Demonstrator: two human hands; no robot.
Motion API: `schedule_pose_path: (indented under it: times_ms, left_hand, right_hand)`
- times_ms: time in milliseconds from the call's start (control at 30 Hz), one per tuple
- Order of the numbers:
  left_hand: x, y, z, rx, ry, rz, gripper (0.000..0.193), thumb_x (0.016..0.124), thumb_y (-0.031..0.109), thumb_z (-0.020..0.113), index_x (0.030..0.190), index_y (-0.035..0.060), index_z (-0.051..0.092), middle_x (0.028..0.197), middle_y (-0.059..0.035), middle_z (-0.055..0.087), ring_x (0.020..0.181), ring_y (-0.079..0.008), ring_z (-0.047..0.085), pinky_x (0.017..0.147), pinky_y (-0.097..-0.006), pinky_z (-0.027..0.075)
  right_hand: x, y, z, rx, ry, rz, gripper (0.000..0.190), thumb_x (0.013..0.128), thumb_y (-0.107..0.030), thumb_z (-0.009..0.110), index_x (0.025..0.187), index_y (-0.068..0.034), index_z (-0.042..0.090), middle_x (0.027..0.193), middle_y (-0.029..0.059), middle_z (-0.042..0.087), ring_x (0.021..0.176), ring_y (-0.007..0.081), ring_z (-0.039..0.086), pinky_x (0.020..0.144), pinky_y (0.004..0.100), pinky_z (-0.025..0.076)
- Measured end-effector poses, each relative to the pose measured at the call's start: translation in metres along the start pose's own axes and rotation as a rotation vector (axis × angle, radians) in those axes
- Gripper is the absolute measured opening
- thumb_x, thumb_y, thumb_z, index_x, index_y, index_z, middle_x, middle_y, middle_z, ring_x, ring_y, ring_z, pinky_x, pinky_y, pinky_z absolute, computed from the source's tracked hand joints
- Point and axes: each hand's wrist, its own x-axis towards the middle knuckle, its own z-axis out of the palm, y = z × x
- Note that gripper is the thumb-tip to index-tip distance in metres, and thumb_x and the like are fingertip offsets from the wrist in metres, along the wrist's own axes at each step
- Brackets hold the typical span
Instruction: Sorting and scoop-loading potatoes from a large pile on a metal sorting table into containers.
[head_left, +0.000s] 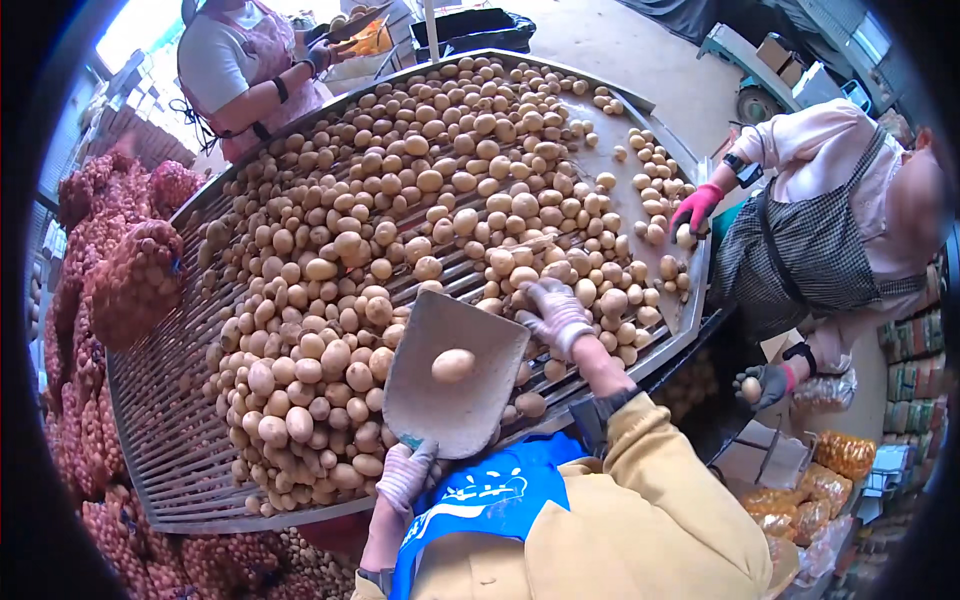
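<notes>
My left hand (409, 472), in a pale striped work glove, grips the near end of a flat metal scoop (465, 416). One potato (453, 366) lies in the scoop's pan. My right hand (556, 315), gloved alike, rests with fingers spread on potatoes (611, 302) to the right of the scoop; its fingertips touch them, and none shows in its palm. Left of the scoop, a thick heap of potatoes (300, 424) covers the slatted sorting table (161, 442). More potatoes spread loosely towards its far side.
Across the table on the left stands a person (251, 82) in an apron. At right, a co-worker's pink-gloved hand (696, 210) holds a potato over the table's metal rim (701, 277); their other hand (765, 386) holds another. Red mesh sacks (139, 285) are piled left.
</notes>
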Motion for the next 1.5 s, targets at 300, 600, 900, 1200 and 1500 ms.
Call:
schedule_pose_path:
  times_ms: [300,600,900,1200,1500]
  left_hand:
    - [-0.015,0.016,-0.003,0.105,-0.020,-0.018,0.025,0.096,0.031,0.063,0.090,0.0067,0.064,0.064,-0.0010,0.061,0.049,-0.0106,0.052,0.046,-0.0260,0.041]
    - [-0.041,0.024,-0.020,0.159,-0.033,-0.043,0.024,0.095,0.032,0.064,0.090,0.0092,0.060,0.062,-0.0007,0.059,0.045,-0.0096,0.050,0.040,-0.0241,0.038]
    - [-0.037,0.015,-0.022,0.090,-0.020,0.001,0.025,0.096,0.034,0.063,0.090,0.0097,0.060,0.062,-0.0008,0.058,0.045,-0.0101,0.050,0.040,-0.0249,0.037]
    - [-0.013,0.017,-0.014,0.141,-0.069,-0.021,0.027,0.096,0.033,0.063,0.086,0.0084,0.064,0.063,-0.0017,0.061,0.047,-0.0107,0.053,0.042,-0.0249,0.039]
    - [0.004,0.004,-0.002,-0.079,-0.115,0.040,0.023,0.097,0.030,0.063,0.086,0.0090,0.065,0.061,0.0011,0.060,0.047,-0.0080,0.051,0.043,-0.0231,0.037]
  right_hand:
    - [-0.008,-0.042,-0.044,1.120,-0.211,-0.009,0.042,0.099,-0.028,0.062,0.135,-0.008,0.053,0.115,0.0042,0.060,0.104,0.0109,0.056,0.091,0.0274,0.048]
    - [0.016,-0.037,0.044,-0.267,-0.106,0.050,0.038,0.090,-0.019,0.058,0.127,-0.022,0.059,0.129,0.0107,0.053,0.115,0.0321,0.056,0.089,0.0469,0.053]
    - [0.002,-0.031,0.005,1.323,0.093,0.491,0.025,0.098,-0.014,0.061,0.120,-0.003,0.063,0.109,0.0045,0.068,0.089,0.0138,0.065,0.081,0.0299,0.055]
    - [0.024,0.033,-0.017,-0.174,0.090,0.129,0.053,0.078,-0.019,0.076,0.129,-0.020,0.061,0.137,0.0167,0.052,0.130,0.0376,0.045,0.110,0.0481,0.039]
    - [0.003,-0.039,-0.050,0.619,0.142,-0.342,0.053,0.083,-0.021,0.078,0.131,-0.009,0.059,0.127,0.0117,0.057,0.122,0.0247,0.054,0.106,0.0375,0.043]
